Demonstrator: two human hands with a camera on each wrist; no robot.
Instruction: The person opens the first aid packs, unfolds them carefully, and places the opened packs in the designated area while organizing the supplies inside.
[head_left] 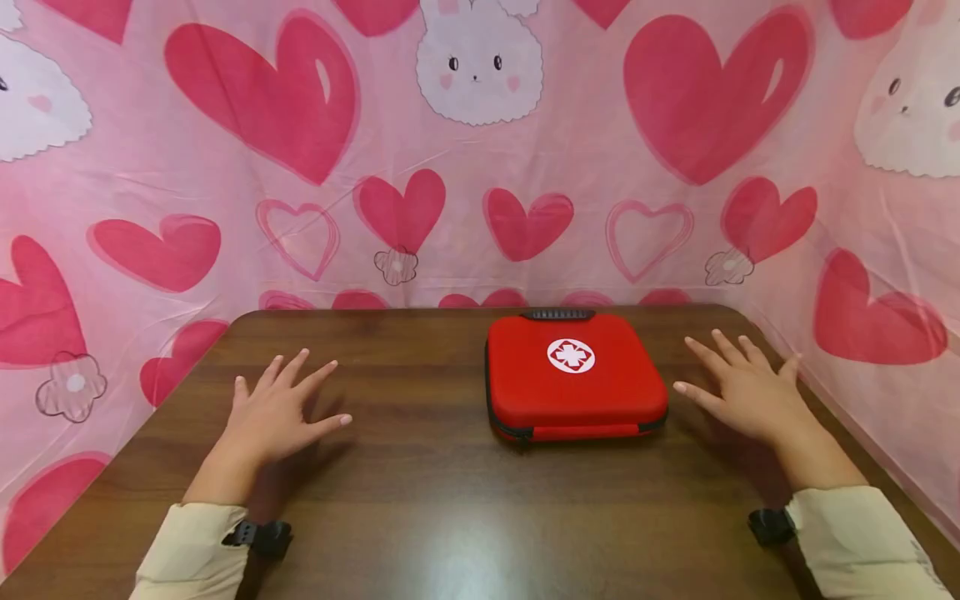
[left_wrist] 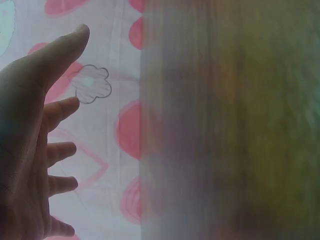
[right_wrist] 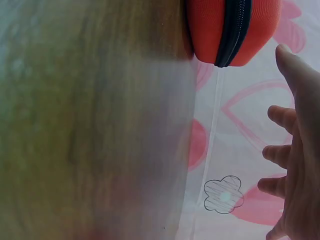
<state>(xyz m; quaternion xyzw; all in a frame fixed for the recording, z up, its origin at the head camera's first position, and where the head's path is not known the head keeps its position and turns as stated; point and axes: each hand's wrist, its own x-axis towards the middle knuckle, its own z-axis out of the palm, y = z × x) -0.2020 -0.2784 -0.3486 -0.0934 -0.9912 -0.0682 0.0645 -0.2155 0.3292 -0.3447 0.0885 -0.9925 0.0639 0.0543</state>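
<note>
A red zippered first-aid case with a white cross emblem lies closed on the brown wooden table, right of the middle. Its black handle points to the back. My right hand hovers just right of the case, fingers spread and holding nothing. In the right wrist view, the case's zippered side shows beyond the thumb. Well to the left of the case, my left hand is held over the table with its fingers spread and nothing in it.
Behind the table and along its sides hangs a pink cloth printed with hearts, rabbits and flowers. Each wrist wears a black strap, the left one and the right one, at beige sleeves.
</note>
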